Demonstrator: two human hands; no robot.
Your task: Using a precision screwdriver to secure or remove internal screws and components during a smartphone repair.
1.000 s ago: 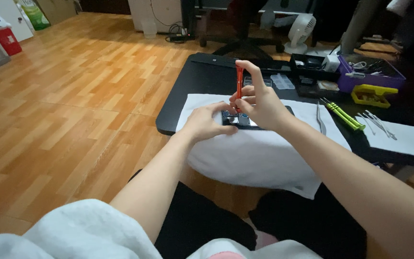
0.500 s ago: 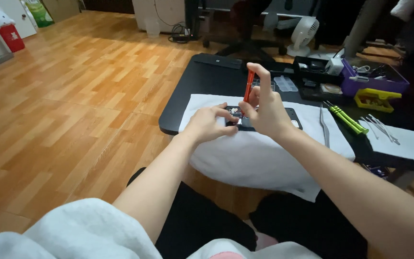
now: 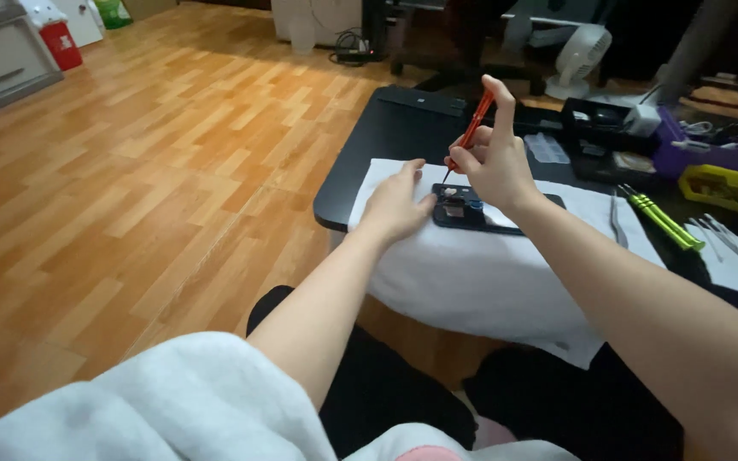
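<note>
Head view: right hand [image 3: 490, 162] fingers clamp red screwdriver [image 3: 474, 124] over opened phone [image 3: 482, 210], left hand [image 3: 397, 205] steadying it.

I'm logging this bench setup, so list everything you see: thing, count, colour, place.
phone: one, black, opened, on the white cloth
white cloth: one, draped over the table's near edge
table: one, black, low
green-handled tools: two, right of the phone
tweezers: one, metal, on the cloth
yellow tool: one, far right
purple tray: one, far right
fan: one, white, on the floor
screwdriver: one, orange, in the right hand's grip
left hand: steadies the phone
right hand: above the phone
</note>
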